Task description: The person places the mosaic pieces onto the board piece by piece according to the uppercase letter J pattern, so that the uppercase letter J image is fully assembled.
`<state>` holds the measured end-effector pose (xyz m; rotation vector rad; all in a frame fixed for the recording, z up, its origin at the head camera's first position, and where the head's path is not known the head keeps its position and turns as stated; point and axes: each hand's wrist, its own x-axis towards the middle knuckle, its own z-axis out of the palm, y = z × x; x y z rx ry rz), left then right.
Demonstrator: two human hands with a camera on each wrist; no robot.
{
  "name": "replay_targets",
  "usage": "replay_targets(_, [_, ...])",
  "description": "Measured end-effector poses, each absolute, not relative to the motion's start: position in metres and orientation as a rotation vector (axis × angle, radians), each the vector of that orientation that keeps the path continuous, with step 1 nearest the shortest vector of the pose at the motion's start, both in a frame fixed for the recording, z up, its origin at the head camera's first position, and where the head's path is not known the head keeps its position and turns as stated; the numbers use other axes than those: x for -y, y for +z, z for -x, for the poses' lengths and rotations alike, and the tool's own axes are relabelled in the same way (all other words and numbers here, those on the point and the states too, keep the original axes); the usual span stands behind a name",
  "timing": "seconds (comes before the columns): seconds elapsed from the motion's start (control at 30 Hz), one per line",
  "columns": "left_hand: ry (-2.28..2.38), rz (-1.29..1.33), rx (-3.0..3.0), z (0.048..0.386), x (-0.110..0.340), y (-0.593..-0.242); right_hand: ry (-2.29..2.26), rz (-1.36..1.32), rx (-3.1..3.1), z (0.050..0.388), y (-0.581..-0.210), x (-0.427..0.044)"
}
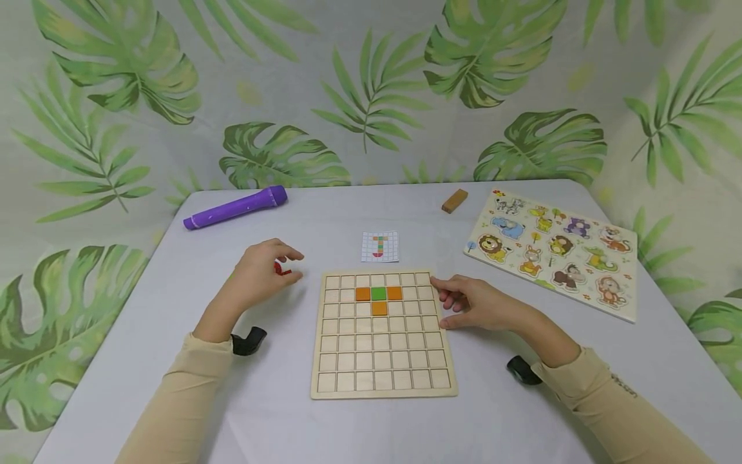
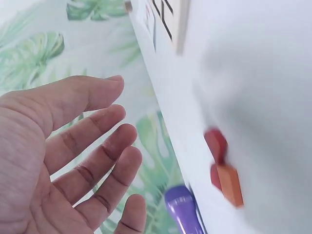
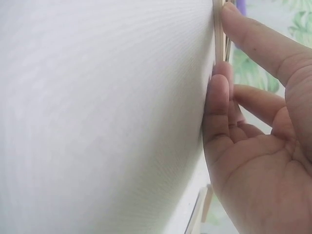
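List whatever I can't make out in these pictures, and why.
Lower red piece, full shape: left wrist view, partly covered by the orange rectangular block.
That block: head view, hidden behind the left hand.
Small dark marking on the beige right sleeve: head view, too small to read.
Sleeve's upper end: head view, cut by bottom edge.

The fingers (image 3: 218, 100) touch the edge of a wooden board (image 3: 219, 36) on white cloth (image 3: 97, 107).
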<state>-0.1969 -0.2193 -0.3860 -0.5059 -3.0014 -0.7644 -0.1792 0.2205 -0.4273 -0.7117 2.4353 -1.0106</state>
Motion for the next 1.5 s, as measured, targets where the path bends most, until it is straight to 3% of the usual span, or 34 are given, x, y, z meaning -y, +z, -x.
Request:
replay_targets(0.5, [-0.704, 0.281, 3.144, 0.203, 0.313, -0.39, -1.014, 0.705, -2.432, 0.179, -0.426, -0.221])
replay_targets(1.5, [-0.667, 0.19, 3.237, 0.202, 0.325, -0.402, -1.009, 0.718, -2.432, 0.18, -0.429, -0.222])
